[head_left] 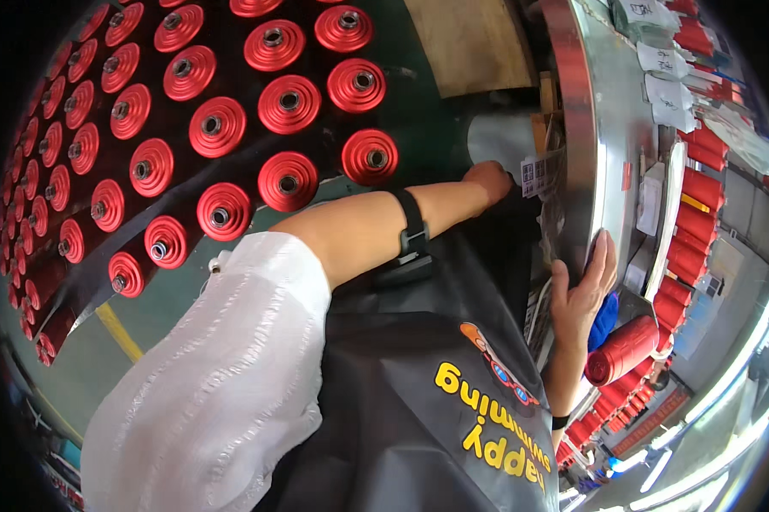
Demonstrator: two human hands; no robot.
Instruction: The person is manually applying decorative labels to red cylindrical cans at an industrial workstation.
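My left hand [489,181] is stretched forward past the black apron [384,367], under the side of a metal-topped table. It looks curled, its fingertips turned away beside dark material, and whatever it holds is hidden. A sheet of printed labels [533,176] hangs just right of it. My right hand [582,294] lies against the edge of the metal tabletop [610,145], fingers extended and thumb apart, with nothing in it. Close to the right wrist are a blue cloth-like thing [604,322] and a red cylinder [623,350] lying on its side.
On the left, rows of red stepped round parts with metal centres [289,101] stand on dark racks. A brown board [474,43] lies ahead on the green floor. More red cylinders [696,218] and white paper slips [670,102] line the table's far side.
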